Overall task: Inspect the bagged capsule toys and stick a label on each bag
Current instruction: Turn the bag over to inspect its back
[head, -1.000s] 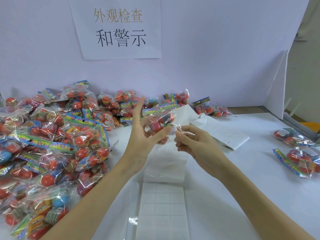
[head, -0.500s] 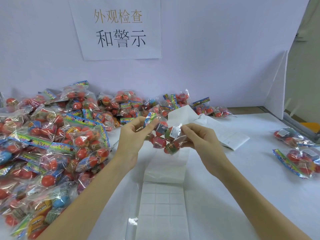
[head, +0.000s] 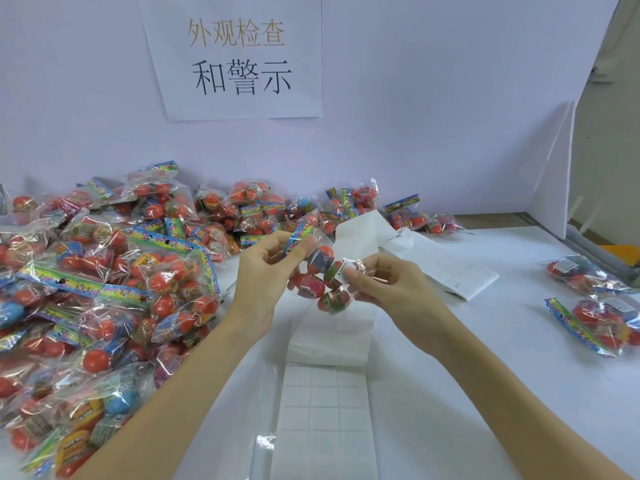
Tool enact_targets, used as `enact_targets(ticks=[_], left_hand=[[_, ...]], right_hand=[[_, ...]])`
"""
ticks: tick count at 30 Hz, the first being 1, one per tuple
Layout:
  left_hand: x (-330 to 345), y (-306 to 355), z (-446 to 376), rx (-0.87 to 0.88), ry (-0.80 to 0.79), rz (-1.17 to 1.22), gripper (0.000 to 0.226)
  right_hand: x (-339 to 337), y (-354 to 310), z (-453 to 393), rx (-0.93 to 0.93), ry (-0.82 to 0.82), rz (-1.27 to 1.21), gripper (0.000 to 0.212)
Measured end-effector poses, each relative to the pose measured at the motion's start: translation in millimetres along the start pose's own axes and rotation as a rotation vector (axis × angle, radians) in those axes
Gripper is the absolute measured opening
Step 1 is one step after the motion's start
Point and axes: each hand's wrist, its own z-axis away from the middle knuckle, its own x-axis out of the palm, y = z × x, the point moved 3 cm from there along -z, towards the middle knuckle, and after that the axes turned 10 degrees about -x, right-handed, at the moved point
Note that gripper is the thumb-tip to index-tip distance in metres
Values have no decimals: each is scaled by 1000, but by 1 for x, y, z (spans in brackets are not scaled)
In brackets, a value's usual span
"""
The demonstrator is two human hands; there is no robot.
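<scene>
A clear bag of red capsule toys (head: 320,278) hangs in the air above the middle of the table. My left hand (head: 266,275) pinches its coloured header at the top. My right hand (head: 384,285) grips the bag's right side, thumb pressing on a small white label (head: 343,271) stuck to the plastic. Below the hands a strip of label backing paper (head: 325,410) runs toward me, its grid of squares showing.
A big heap of bagged capsule toys (head: 114,289) covers the left of the table and runs along the back wall. Two bags (head: 599,296) lie at the right. A folded white sheet (head: 450,271) lies behind my right hand. A paper sign (head: 239,57) hangs on the wall.
The bag has dropped from an upright spread to hanging between both hands. My left hand closed on the header, and my right thumb moved onto the label.
</scene>
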Motion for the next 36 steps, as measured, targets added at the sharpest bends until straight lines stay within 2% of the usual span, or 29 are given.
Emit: enact_targets(ticks=[4,8,11,14,16,19,21,23,25,26,27,28,29,30,31,32,33,36], left_hand=[[-6,-5,-5,-5,52,38,11],[-6,-6,-5,-15,34,84,10],[-6,-6,-6,-29,47,133,26],[-1,-8,-7,-113,-63,235,50],[6,-11,-5,-156,-135,219,57],[9,-14,-2,-117,-129,70,37],[9,-14,-2,-75,-164,12,23],[11,-12,0,-62,-224,-27,26],[12,-13,0,-77,-211,-61,35],[12,-13,0,-85,-173,-66,33],[10,-13,-1,-88,-126,-65,27],[6,-14,-2,-83,-76,-68,21],[3,-14,-4,-64,-26,-90,16],[0,-14,-7,-31,21,-141,13],[-3,-15,-9,12,64,-222,10],[-5,-16,-10,65,102,-334,10],[-7,-18,-12,121,129,-481,12],[-11,-27,-11,314,144,-972,26]], right_hand=[[-4,0,0,110,-48,-195,19],[1,3,2,135,-147,-127,22],[-3,3,1,74,-27,-115,9],[-8,2,-2,22,87,-176,7],[-8,3,-3,34,93,-214,5],[-2,1,-1,110,-12,-266,21],[1,0,1,126,-97,-166,33],[1,1,3,123,-145,-56,35],[-3,-3,-1,116,-140,-36,39],[-8,-7,-3,109,-103,-102,38],[-17,-13,-6,98,-50,-269,34],[-26,-21,-8,67,-28,-547,31],[-36,-30,-8,0,-71,-896,34],[-45,-40,-5,-79,-184,-1239,44],[-52,-49,-1,-125,-313,-1477,58],[-55,-54,2,-130,-404,-1577,69],[-54,-54,3,-110,-433,-1576,75],[-42,-41,0,-24,-300,-1320,70]])
